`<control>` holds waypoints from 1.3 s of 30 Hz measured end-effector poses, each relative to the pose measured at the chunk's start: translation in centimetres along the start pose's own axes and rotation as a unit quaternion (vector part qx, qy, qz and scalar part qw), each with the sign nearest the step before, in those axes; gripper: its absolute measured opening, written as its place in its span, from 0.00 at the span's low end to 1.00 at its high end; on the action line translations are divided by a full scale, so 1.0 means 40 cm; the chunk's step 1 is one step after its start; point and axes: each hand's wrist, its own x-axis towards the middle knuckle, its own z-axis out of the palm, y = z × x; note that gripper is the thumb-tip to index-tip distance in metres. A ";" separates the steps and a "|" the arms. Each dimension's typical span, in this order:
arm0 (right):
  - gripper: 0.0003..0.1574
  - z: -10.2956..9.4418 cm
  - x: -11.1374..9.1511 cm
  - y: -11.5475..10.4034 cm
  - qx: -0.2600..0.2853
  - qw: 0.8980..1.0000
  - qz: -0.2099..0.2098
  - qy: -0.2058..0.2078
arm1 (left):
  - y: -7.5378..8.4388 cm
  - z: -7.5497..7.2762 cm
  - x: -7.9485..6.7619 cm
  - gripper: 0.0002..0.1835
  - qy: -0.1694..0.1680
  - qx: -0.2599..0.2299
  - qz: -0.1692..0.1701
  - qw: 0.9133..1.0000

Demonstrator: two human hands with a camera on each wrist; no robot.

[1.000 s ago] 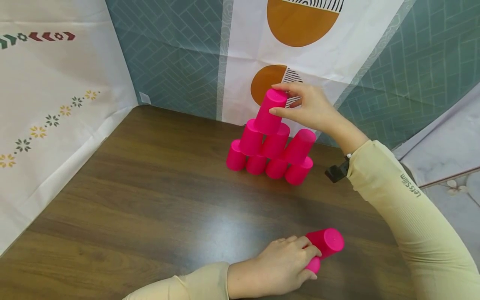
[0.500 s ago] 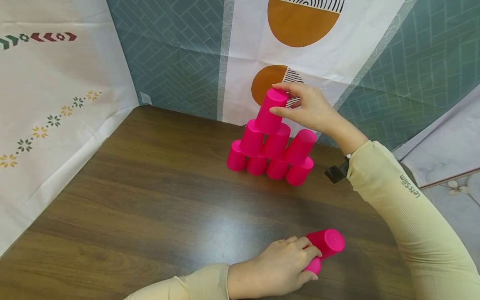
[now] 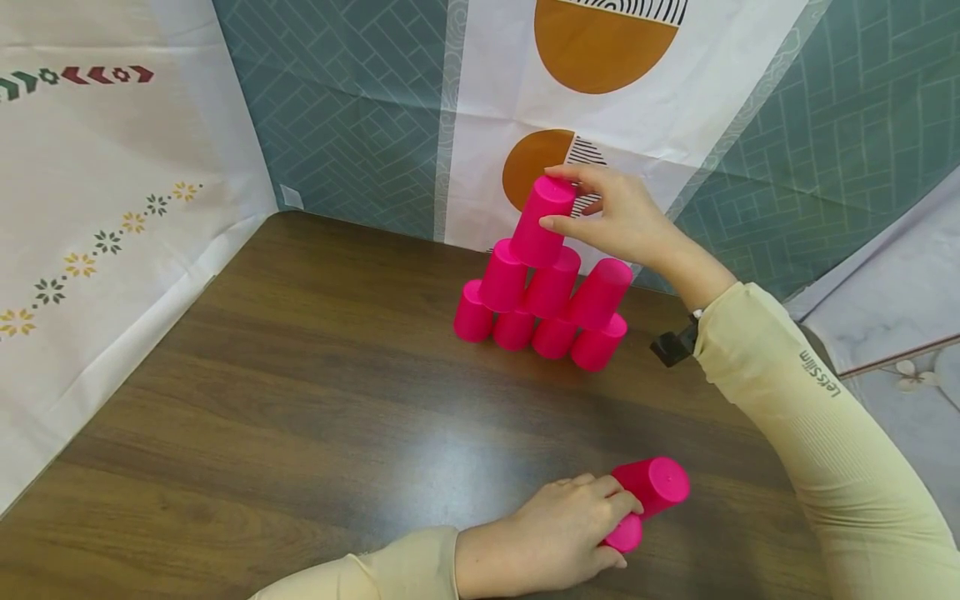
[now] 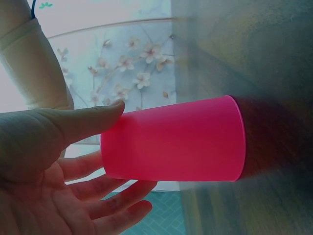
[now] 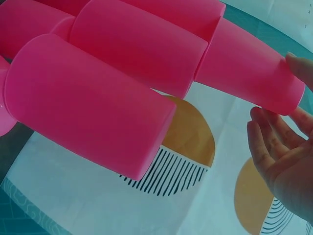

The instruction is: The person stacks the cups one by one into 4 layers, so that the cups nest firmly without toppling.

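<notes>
Toward the far edge of the table, right hand pinches top cup on pink stack; left hand grips nearer cup, maybe touching second cup, hard to see. Wood runs wide leftward.

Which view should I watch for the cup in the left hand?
The left wrist view: it shows the pink cup side-on, from base to rim, with the left hand around its base end. In the head view that hand covers most of it, leaving mainly the base visible. The right wrist view doesn't show it.
</notes>
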 end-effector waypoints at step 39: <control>0.38 0.000 -0.310 0.102 -0.058 0.997 0.002 0.052 | -0.066 -0.094 0.000 0.26 0.042 -0.102 -0.050 0.993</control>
